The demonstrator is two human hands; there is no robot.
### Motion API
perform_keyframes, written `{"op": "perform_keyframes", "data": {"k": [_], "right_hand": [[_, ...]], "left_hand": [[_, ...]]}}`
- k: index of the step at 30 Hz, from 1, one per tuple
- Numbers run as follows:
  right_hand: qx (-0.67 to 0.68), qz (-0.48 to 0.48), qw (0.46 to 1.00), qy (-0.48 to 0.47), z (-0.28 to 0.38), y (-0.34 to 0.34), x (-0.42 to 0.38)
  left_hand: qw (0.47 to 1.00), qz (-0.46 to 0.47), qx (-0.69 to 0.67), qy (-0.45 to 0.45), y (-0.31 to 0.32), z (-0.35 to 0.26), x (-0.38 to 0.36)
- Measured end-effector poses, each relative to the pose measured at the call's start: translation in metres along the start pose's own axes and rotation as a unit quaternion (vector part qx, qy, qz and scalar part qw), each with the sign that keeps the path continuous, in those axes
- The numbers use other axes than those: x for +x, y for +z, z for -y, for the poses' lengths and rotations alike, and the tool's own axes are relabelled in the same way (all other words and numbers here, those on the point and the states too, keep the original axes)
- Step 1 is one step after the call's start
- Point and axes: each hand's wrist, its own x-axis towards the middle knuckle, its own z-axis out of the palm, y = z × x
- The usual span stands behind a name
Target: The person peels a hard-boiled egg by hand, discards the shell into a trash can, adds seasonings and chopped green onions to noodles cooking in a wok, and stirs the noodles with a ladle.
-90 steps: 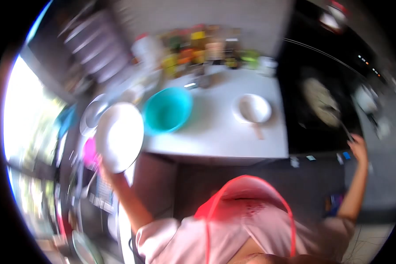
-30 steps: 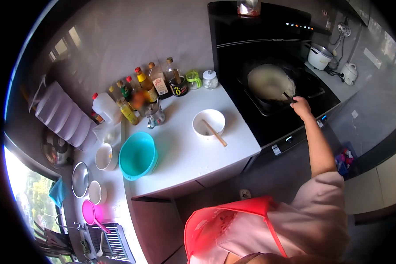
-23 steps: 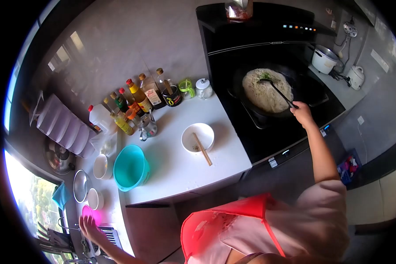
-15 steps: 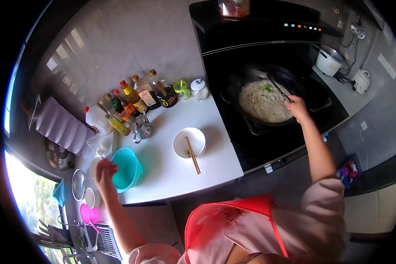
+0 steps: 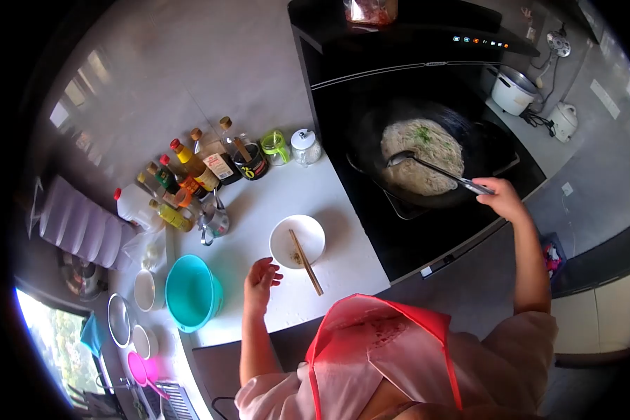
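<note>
My right hand (image 5: 502, 199) is closed round the handle end of a dark ladle (image 5: 434, 168). The ladle's bowl rests over the left side of the food in a black wok (image 5: 474, 143) on the stove. Pale noodles (image 5: 437, 150) in cloudy broth fill the wok, with chopped greens (image 5: 420, 133) on top. Over the counter's front part, my left hand (image 5: 261, 280) holds nothing; its fingers are bent and apart. Just beyond it stands a white bowl (image 5: 283, 241), with a pair of chopsticks (image 5: 305, 261) leaning across its rim and dark bits inside.
A turquoise basin (image 5: 192, 294) stands left of my left hand. Several sauce bottles (image 5: 196, 166), a metal pot (image 5: 214, 221) and a lidded glass jar (image 5: 305, 147) line the wall. Right of the stove is a rice cooker (image 5: 512, 92). A pink scoop (image 5: 141, 367) lies near the sink.
My left hand has moved right, from the basin to beside the white bowl. My right hand has drawn back rightward, bringing the ladle's bowl from the wok's far side toward me.
</note>
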Motion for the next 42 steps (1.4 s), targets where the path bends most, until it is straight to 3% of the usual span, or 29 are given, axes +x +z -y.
{"op": "perform_keyframes", "data": {"k": [6,10,13,15,18,21,24,27,30,35,40,42], "right_hand": [[0.111,-0.128,0.973,0.16,0.011,0.017,0.015],[0.106,-0.079,0.968,0.215,0.013,0.028,0.008],[0.079,-0.047,0.989,0.118,0.007,0.009,-0.032],[0.059,-0.027,0.985,0.161,0.038,-0.02,-0.062],[0.026,-0.032,0.995,0.093,0.027,-0.047,-0.087],[0.021,-0.007,0.998,0.052,0.012,-0.035,-0.072],[0.029,-0.055,0.994,0.09,-0.003,-0.006,-0.045],[-0.047,-0.087,0.992,0.077,-0.007,-0.006,-0.046],[-0.029,-0.062,0.996,0.064,-0.01,-0.016,-0.055],[-0.034,-0.121,0.992,-0.022,-0.025,0.012,-0.013],[-0.151,-0.11,0.982,0.024,-0.029,-0.014,-0.025],[-0.13,-0.107,0.985,-0.049,-0.039,-0.029,-0.046]], "left_hand": [[0.985,-0.121,-0.122,-0.027,0.0,0.037,0.022],[0.965,-0.189,-0.175,-0.035,-0.006,0.05,0.03],[0.963,-0.204,-0.169,-0.042,-0.014,0.054,0.026],[0.96,-0.223,-0.164,-0.046,-0.019,0.06,0.023],[0.953,-0.255,-0.158,-0.051,-0.017,0.064,0.014],[0.949,-0.265,-0.159,-0.054,-0.01,0.073,0.011],[0.947,-0.272,-0.162,-0.056,0.004,0.074,0.013],[0.946,-0.28,-0.154,-0.058,0.015,0.071,0.013],[0.944,-0.292,-0.14,-0.061,0.023,0.071,0.011],[0.941,-0.303,-0.131,-0.072,0.025,0.08,0.006],[0.938,-0.315,-0.124,-0.075,0.03,0.08,0.002],[0.935,-0.321,-0.135,-0.075,0.03,0.083,-0.002]]}}
